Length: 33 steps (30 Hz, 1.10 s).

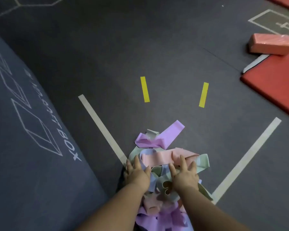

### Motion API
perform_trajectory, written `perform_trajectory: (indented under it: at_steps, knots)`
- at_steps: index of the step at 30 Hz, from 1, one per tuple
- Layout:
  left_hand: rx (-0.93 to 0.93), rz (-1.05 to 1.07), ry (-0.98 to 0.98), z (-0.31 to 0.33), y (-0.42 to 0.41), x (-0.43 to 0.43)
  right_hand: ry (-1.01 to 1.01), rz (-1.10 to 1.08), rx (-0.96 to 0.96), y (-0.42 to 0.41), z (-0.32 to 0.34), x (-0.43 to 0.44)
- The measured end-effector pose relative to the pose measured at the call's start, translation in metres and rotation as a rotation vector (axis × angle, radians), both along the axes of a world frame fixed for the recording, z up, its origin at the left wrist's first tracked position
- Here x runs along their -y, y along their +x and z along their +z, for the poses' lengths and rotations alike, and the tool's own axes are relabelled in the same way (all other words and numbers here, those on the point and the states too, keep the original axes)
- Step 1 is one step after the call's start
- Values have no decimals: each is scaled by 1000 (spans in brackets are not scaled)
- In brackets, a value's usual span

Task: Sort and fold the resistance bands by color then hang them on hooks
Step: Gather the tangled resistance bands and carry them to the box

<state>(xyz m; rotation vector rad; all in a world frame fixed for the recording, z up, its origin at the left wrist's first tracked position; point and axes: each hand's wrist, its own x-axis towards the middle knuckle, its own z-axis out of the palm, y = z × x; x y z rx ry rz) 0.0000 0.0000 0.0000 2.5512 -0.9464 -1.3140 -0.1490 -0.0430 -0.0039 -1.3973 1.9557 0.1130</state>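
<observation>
A tangled pile of pastel elastic resistance bands [163, 184] lies on the dark grey rubber floor [123, 47], between two off-white tape lines [102, 129] that draw together toward the person; lilac, pink, pale green and pale blue loops are mixed through it, too knotted to count. The left hand [136, 172] rests on the pile's left edge with fingers straight and spread, gripping nothing; the right hand [184, 175] lies flat and splayed in the same way on the right side, its fingertips touching one long pink band [158, 158] that crosses the top. One lilac band [172, 134] sticks out at the far end of the heap. Farther off, two flat yellow strips [145, 89] lie on the floor, apart from each other and clear of the pile; they are probably bands, though they could be tape. At the left stands one dark blue padded box with white print [32, 130]; at the right lies one red mat [274, 90], with one salmon foam block [272, 45] near its far corner.
</observation>
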Motion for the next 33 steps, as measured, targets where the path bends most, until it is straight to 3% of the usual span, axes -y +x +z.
perform_trajectory:
  at_steps: [10,17,21,28,33]
  knots:
    - [-164,-96,-37,-18,-12,0,-84,-38,34,21,-27,-11]
    - [-331,166,-260,-10,-30,-13,-144,-159,305,30,-16,-20]
    - [-423,286,-365,11,-31,-18,-204,-233,312,29,-2,-24]
    - [-278,278,-414,67,-38,-23,-406,-371,404,35,48,-30]
    - [-329,373,-436,126,-46,-32,-447,-455,425,34,95,-43]
